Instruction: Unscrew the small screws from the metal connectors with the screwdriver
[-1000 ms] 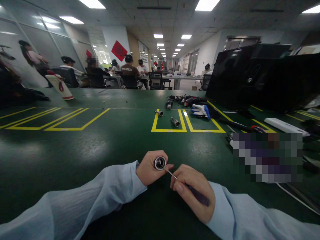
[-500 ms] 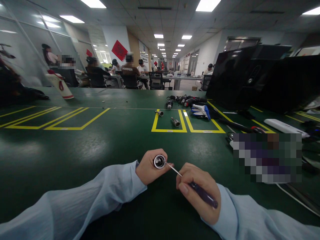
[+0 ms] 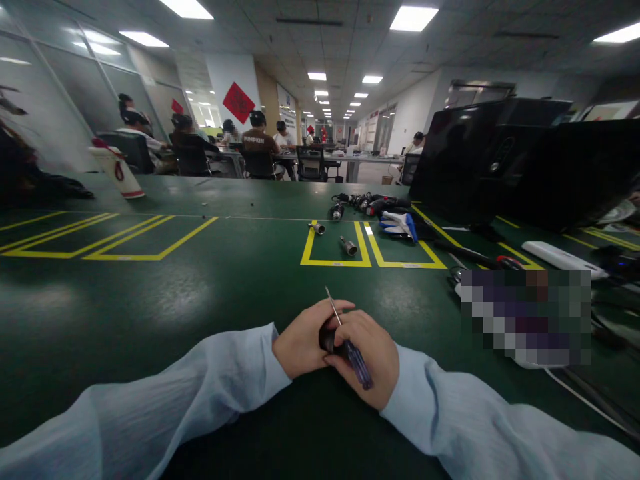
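Observation:
My left hand (image 3: pixel 301 339) is closed around a round metal connector (image 3: pixel 327 341), of which only a dark part shows between the hands. Close against it, my right hand (image 3: pixel 377 353) grips a screwdriver (image 3: pixel 359 368) with a dark purple handle. The screwdriver's thin shaft points up and away, past the fingers of both hands. My right fingertips reach the connector, but their exact contact is hidden. Farther off, two metal connectors (image 3: pixel 349 247) (image 3: pixel 319 229) lie inside a yellow taped box on the green table (image 3: pixel 240 300).
Dark cables and plugs (image 3: pixel 370 202) lie behind white-and-blue gloves (image 3: pixel 399 225). To the right are a white power strip (image 3: pixel 565 259), a blurred-out object (image 3: pixel 525 317) and black monitors (image 3: pixel 465 160). A white cup (image 3: pixel 120 172) stands back left. People sit at desks beyond.
My right hand has moved left against my left hand. The screwdriver has swung from pointing into the connector's open end to pointing up and away. The connector's open end is now covered.

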The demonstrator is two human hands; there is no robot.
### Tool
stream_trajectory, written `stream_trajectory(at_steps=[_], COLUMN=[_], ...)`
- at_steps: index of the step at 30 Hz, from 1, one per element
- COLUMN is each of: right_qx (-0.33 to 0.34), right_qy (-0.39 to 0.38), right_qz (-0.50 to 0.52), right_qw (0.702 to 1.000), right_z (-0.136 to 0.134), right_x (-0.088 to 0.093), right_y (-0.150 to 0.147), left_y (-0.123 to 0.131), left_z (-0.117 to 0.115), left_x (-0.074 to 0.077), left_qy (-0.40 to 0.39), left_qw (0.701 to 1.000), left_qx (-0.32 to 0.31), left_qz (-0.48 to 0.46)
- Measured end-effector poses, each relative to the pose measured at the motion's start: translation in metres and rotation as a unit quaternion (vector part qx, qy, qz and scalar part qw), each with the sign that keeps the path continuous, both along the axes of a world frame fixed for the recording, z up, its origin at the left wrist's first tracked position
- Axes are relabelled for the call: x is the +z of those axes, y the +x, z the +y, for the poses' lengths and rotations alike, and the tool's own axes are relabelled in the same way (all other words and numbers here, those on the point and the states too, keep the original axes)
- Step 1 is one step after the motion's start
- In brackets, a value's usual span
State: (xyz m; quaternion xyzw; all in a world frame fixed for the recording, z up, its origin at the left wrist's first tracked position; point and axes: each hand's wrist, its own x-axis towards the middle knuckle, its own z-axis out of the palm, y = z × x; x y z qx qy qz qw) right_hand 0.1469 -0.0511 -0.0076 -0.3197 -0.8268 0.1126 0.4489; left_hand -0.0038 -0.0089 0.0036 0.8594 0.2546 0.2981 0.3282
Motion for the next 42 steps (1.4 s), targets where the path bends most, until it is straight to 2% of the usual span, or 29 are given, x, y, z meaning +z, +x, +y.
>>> stream_trajectory(at_steps=[4, 8, 11, 14, 17, 20, 23, 27, 32, 35, 37, 40, 41, 42], right_qx=[-0.009, -0.050, -0.098, -0.167, -0.186, -0.198, -0.213, -0.235, -0.247, -0.247, -0.238, -0.193, -0.157, -0.076], right_qy=[0.034, 0.086, 0.136, 0.175, 0.163, 0.140, 0.110, 0.071, 0.038, 0.033, 0.036, 0.032, 0.026, -0.008], right_qz=[-0.007, 0.007, 0.006, -0.085, -0.128, -0.177, -0.228, -0.276, -0.292, -0.268, -0.240, -0.205, -0.189, -0.136], right_qw=[0.999, 0.995, 0.986, 0.967, 0.960, 0.954, 0.944, 0.929, 0.923, 0.931, 0.941, 0.959, 0.969, 0.988], right_z=[0.003, 0.017, 0.044, 0.086, 0.128, 0.158, 0.176, 0.186, 0.185, 0.170, 0.148, 0.095, 0.075, 0.055], right_x=[0.001, 0.005, 0.004, 0.001, 0.000, 0.005, 0.009, 0.008, 0.009, 0.016, 0.020, 0.018, 0.016, 0.013], right_y=[0.007, 0.014, 0.014, 0.008, 0.001, -0.005, -0.008, -0.009, -0.008, -0.012, -0.019, -0.034, -0.039, -0.042], left_y=[-0.004, -0.018, -0.028, -0.030, -0.028, -0.026, -0.026, -0.027, -0.028, -0.029, -0.028, -0.027, -0.026, -0.025], left_z=[0.002, 0.012, 0.023, 0.031, 0.032, 0.028, 0.026, 0.024, 0.026, 0.027, 0.023, 0.001, -0.010, -0.021], left_x=[0.000, 0.001, 0.001, 0.000, 0.000, 0.001, 0.003, 0.003, 0.003, 0.006, 0.007, 0.003, 0.000, -0.004], left_qy=[0.045, 0.137, 0.168, 0.128, 0.094, 0.090, 0.084, 0.072, 0.089, 0.112, 0.125, 0.148, 0.156, 0.163], left_qw=[0.999, 0.986, 0.968, 0.963, 0.970, 0.975, 0.976, 0.978, 0.977, 0.974, 0.973, 0.970, 0.969, 0.967], left_qx=[0.010, 0.091, 0.189, 0.238, 0.225, 0.204, 0.193, 0.182, 0.172, 0.159, 0.135, 0.059, 0.039, 0.031], left_qz=[0.017, 0.012, -0.001, -0.007, 0.008, 0.026, 0.049, 0.069, 0.093, 0.116, 0.138, 0.182, 0.190, 0.192])
